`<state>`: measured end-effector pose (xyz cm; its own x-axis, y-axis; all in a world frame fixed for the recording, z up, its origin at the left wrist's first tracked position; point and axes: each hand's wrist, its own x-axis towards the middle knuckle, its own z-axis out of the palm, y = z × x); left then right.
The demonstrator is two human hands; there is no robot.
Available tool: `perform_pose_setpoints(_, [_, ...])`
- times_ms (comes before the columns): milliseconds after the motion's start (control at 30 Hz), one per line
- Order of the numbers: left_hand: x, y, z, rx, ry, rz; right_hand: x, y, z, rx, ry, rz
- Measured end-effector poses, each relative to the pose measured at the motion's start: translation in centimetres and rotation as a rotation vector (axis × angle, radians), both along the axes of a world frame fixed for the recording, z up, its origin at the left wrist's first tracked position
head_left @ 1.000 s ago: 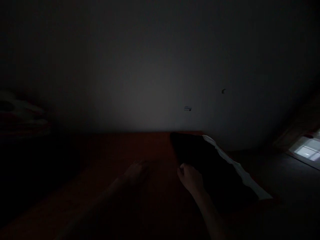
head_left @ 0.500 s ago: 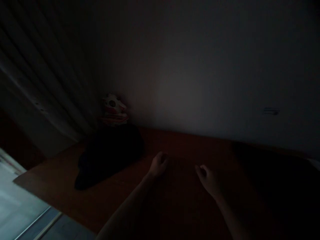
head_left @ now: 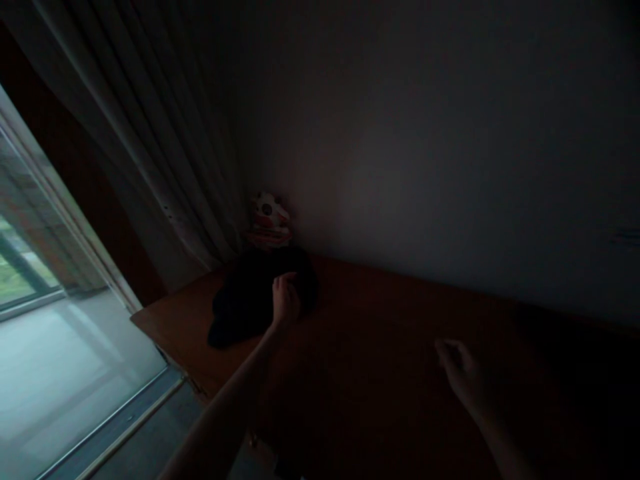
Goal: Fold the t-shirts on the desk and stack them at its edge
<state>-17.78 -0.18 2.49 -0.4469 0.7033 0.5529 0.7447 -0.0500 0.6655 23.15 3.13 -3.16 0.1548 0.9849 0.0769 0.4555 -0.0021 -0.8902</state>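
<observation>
My left hand (head_left: 286, 301) is at the near right side of a black, soft-looking bundle (head_left: 243, 300), perhaps cloth, on the brown wooden table (head_left: 370, 320). Its fingers reach forward over the bundle with nothing visible in them; whether they touch it I cannot tell. Further right, my right hand (head_left: 461, 373) hovers over or rests on the tabletop, fingers loosely bent and a gap between thumb and forefinger. It holds nothing I can see. The scene is very dark, and the bundle's details are lost.
Behind the bundle, a white and red figure (head_left: 270, 217) stands in the corner by the wall (head_left: 425, 167). A long curtain (head_left: 165, 133) hangs at the left, beside a bright glass door. The table's left corner (head_left: 137, 318) juts out. A dark shape (head_left: 575, 353) lies at the right.
My view has turned left, bringing the glass door into sight. My left hand has moved left and forward to the black bundle. The right hand stays over the table, its fingers still bent.
</observation>
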Motion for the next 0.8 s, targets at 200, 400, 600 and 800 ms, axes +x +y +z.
perform_pose_setpoints(200, [-6.4,-0.3,4.3,-0.401,0.16,0.272,0.1,0.4,-0.8,0.05,0.059,0.047])
perform_pose_setpoints(400, [-7.2,0.5,7.0,-0.462,0.103,0.332,-0.2,0.0,0.1,0.056,0.067,0.04])
perform_pose_setpoints(600, [-2.5,3.4,12.1,-0.239,0.118,0.229,-0.4,0.0,0.1,0.066,0.201,0.041])
perform_pose_setpoints(800, [12.7,2.9,11.4,0.158,0.322,-0.71,0.4,0.7,0.1,0.167,0.524,-0.054])
